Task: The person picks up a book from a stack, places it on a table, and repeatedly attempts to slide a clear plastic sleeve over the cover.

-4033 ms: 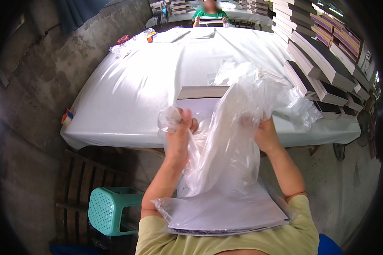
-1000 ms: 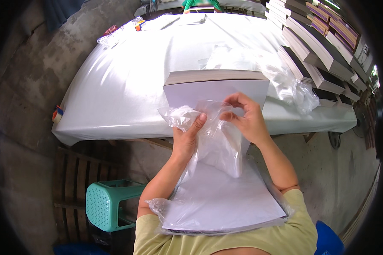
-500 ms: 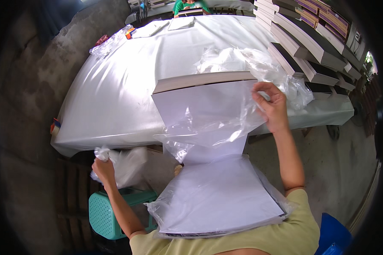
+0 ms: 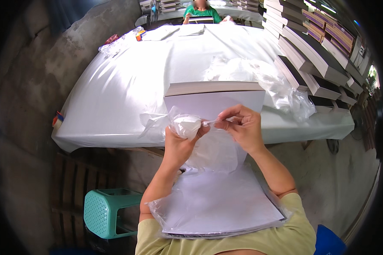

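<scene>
Bunched clear plastic film point(image 4: 186, 124) is gathered in my left hand point(image 4: 179, 143), whose fingers wrap round it. My right hand point(image 4: 244, 128) pinches another bit of the film between thumb and fingertips, close to the left thumb. More film point(image 4: 212, 153) hangs below both hands. Behind them, a thick stack of white sheets point(image 4: 217, 88) lies at the table's near edge, with a large white sheet point(image 4: 238, 102) dropping from its front. On my lap is a flat white stack in a clear plastic bag point(image 4: 221, 199).
The table point(image 4: 127, 93) wears a white plastic cover. Crumpled film point(image 4: 259, 76) lies beyond the stack. Tall piles of thick blocks point(image 4: 315, 51) stand at the right. A green stool point(image 4: 110, 210) is at lower left. Across the table sits a person in green point(image 4: 205, 15).
My left hand has come up from the lower left to the middle with its bunched film. My right hand has moved down and left to meet it.
</scene>
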`<action>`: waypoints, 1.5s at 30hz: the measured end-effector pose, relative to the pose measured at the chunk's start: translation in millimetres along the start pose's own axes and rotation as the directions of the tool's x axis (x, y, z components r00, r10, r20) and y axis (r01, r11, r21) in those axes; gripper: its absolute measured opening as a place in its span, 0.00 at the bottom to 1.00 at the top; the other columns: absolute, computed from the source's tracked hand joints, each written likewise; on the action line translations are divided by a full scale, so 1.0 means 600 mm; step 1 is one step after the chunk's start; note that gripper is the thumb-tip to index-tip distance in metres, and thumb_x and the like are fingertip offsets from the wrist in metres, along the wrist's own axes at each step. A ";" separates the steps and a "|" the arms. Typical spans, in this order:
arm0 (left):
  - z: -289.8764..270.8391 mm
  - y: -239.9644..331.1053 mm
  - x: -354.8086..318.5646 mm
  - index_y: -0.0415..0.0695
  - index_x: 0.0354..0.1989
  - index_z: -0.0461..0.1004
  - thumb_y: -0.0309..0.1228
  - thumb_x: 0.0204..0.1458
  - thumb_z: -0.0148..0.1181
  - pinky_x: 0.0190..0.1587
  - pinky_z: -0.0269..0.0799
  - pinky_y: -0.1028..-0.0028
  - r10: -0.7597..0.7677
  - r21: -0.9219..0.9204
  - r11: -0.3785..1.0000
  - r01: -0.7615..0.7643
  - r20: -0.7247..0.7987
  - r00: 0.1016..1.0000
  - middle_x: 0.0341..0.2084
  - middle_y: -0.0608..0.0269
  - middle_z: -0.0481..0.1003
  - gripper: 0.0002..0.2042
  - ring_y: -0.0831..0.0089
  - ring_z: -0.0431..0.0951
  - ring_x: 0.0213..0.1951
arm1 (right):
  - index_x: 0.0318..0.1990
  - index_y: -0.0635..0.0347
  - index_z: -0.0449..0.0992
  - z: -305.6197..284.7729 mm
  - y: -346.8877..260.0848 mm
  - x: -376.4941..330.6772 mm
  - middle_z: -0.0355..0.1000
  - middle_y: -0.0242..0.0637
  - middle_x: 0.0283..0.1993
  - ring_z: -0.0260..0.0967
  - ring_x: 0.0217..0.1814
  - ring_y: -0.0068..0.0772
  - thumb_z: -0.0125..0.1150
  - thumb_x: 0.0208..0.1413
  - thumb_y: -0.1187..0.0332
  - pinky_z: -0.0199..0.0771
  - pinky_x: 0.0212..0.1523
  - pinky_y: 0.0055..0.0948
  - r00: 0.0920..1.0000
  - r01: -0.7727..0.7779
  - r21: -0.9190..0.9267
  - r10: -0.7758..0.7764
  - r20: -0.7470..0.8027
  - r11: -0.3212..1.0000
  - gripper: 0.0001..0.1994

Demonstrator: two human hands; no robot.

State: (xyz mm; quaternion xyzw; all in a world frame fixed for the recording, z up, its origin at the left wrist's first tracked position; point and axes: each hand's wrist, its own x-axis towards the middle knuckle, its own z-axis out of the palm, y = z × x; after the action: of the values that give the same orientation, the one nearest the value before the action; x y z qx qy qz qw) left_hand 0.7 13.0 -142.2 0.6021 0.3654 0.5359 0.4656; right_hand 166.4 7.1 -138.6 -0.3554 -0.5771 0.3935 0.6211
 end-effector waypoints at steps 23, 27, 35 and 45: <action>-0.004 -0.039 -0.006 0.40 0.35 0.71 0.31 0.44 0.62 0.26 0.60 0.80 -0.021 -0.020 0.999 0.027 0.251 0.968 0.25 0.70 0.71 0.12 0.81 0.66 0.26 | 0.34 0.57 0.64 -0.042 -0.020 -0.001 0.56 0.25 0.15 0.50 0.13 0.12 0.49 0.57 0.63 0.49 0.14 0.16 0.851 -0.482 0.419 0.296 0.435 0.770 0.07; -0.045 -0.045 -0.016 0.41 0.44 0.66 0.35 0.49 0.57 0.38 0.67 0.74 -0.136 -0.195 0.973 0.125 -0.043 0.990 0.32 0.66 0.71 0.16 0.75 0.70 0.35 | 0.37 0.60 0.70 -0.050 -0.016 0.007 0.56 0.23 0.14 0.49 0.15 0.15 0.60 0.48 0.60 0.51 0.18 0.16 0.705 -0.422 0.142 0.226 0.672 0.895 0.14; -0.066 -0.004 -0.039 0.41 0.45 0.64 0.41 0.49 0.54 0.43 0.65 0.69 -0.410 -0.517 0.809 0.278 -0.159 0.898 0.35 0.60 0.69 0.20 0.73 0.70 0.38 | 0.23 0.64 0.75 -0.090 0.000 -0.024 0.67 0.30 0.20 0.64 0.33 0.25 0.64 0.44 0.60 0.62 0.34 0.23 0.778 -0.005 0.417 -0.258 0.573 0.909 0.14; -0.124 0.034 0.016 0.41 0.44 0.65 0.40 0.47 0.54 0.41 0.66 0.69 -0.106 -0.183 0.982 0.049 -0.319 0.942 0.34 0.60 0.70 0.19 0.72 0.71 0.35 | 0.44 0.62 0.66 -0.097 0.002 -0.046 0.57 0.24 0.17 0.51 0.19 0.15 0.63 0.44 0.54 0.51 0.22 0.14 0.786 -0.439 0.474 0.070 0.614 0.763 0.25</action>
State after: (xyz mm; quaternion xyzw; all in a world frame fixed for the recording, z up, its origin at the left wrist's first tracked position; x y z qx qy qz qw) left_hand -72.6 28.6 -120.1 0.4472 0.4133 0.6394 0.4695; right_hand 223.9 -16.6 -156.6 -0.0889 -0.5234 0.7248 0.4391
